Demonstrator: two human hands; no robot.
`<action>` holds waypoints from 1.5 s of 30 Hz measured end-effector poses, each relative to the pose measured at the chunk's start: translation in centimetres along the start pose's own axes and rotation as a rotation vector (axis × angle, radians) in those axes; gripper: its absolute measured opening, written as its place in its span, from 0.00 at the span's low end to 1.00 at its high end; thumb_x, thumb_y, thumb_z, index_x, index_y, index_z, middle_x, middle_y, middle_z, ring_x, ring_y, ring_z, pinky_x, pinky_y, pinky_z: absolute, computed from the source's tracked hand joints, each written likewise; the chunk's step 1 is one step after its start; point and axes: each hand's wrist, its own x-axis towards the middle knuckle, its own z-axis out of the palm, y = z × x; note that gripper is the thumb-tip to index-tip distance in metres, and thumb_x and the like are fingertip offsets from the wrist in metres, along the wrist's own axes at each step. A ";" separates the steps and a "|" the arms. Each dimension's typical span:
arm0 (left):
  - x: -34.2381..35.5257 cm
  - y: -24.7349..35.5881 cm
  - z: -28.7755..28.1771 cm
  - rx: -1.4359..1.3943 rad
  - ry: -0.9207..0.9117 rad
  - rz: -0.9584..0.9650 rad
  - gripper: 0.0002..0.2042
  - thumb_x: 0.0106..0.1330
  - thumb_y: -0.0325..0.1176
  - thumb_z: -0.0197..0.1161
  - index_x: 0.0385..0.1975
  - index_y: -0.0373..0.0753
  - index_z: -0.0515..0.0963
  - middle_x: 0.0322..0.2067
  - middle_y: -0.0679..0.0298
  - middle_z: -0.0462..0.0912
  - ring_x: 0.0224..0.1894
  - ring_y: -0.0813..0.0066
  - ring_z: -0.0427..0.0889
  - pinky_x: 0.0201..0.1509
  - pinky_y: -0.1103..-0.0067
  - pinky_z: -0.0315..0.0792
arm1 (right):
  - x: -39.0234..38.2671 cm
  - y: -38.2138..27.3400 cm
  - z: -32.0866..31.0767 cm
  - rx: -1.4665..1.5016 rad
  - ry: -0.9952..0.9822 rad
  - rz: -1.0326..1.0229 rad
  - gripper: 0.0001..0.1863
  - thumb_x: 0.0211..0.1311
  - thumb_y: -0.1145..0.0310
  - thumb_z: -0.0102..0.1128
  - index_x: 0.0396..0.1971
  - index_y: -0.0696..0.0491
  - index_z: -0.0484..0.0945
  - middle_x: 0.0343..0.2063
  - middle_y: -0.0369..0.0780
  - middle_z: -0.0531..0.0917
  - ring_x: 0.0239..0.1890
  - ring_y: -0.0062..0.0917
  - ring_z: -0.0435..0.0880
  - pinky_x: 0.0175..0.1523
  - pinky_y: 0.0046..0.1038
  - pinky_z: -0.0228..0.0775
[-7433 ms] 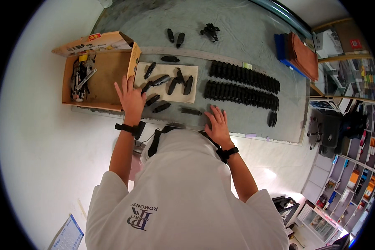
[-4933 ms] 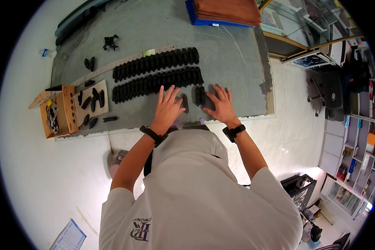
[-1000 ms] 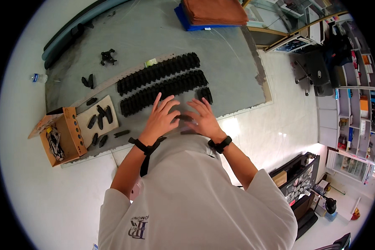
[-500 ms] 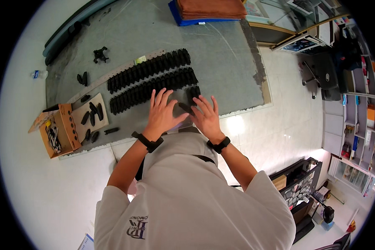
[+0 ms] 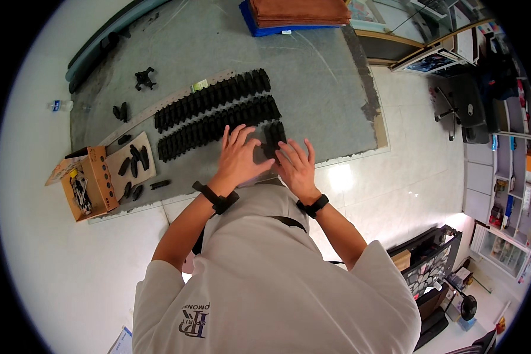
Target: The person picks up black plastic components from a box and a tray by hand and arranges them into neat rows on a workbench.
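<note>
My left hand (image 5: 237, 158) and my right hand (image 5: 297, 169) meet near the table's front edge, thumbs close together. Between them is a small oblong black part (image 5: 264, 154), partly covered by the fingers. Both hands have thumb and forefinger around it, while the outer fingers spread apart. Just beyond stands a short row of similar black parts (image 5: 274, 131), close to my right fingertips. Two long rows of the same kind, a far row (image 5: 212, 99) and a nearer row (image 5: 218, 125), lie side by side to the left.
On the left are an open cardboard box (image 5: 103, 180) and a pale sheet (image 5: 150, 159) with several loose black parts. A long straight strip (image 5: 141, 123) runs behind the rows. Farther back sit a black bracket-like object (image 5: 145, 78) and folded brown cloths (image 5: 298, 12) on blue ones.
The black part between my hands has turned from slanted to more upright, closer in line with the short row. My left hand has shifted slightly to the right.
</note>
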 end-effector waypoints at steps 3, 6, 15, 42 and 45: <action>0.0 0.0 0.2 -0.007 -0.003 -0.001 0.24 0.58 0.55 0.79 0.43 0.40 0.86 0.66 0.55 0.77 0.78 0.51 0.65 0.86 0.48 0.46 | -0.2 0.0 0.0 0.004 0.006 0.003 0.22 0.54 0.66 0.78 0.50 0.53 0.86 0.65 0.39 0.82 0.72 0.36 0.76 0.81 0.59 0.54; 0.2 -0.1 0.3 -0.016 -0.020 -0.010 0.25 0.56 0.54 0.80 0.43 0.40 0.86 0.68 0.55 0.75 0.79 0.51 0.63 0.87 0.48 0.45 | -0.2 -0.1 0.1 -0.012 0.022 -0.001 0.22 0.54 0.66 0.78 0.50 0.52 0.86 0.65 0.39 0.82 0.72 0.36 0.77 0.81 0.58 0.54; 1.8 -1.5 -0.6 0.219 -0.108 0.002 0.27 0.50 0.47 0.80 0.48 0.39 0.87 0.73 0.52 0.67 0.83 0.48 0.53 0.88 0.46 0.42 | -0.9 2.7 0.2 0.119 -0.075 0.133 0.31 0.55 0.61 0.82 0.59 0.52 0.83 0.69 0.46 0.76 0.74 0.44 0.72 0.79 0.57 0.57; 0.2 -1.8 1.4 0.245 -0.180 0.037 0.21 0.58 0.44 0.80 0.48 0.40 0.89 0.75 0.55 0.68 0.84 0.52 0.54 0.89 0.49 0.40 | 0.2 7.1 1.7 0.081 -0.233 0.184 0.35 0.59 0.48 0.80 0.61 0.53 0.83 0.72 0.48 0.74 0.79 0.46 0.66 0.83 0.59 0.49; 0.1 -1.7 1.8 0.267 -0.186 0.026 0.20 0.57 0.43 0.81 0.47 0.40 0.89 0.74 0.55 0.68 0.83 0.53 0.55 0.89 0.49 0.40 | 0.3 6.7 1.9 0.066 -0.258 0.188 0.35 0.59 0.48 0.79 0.61 0.53 0.84 0.72 0.47 0.73 0.80 0.45 0.65 0.84 0.59 0.48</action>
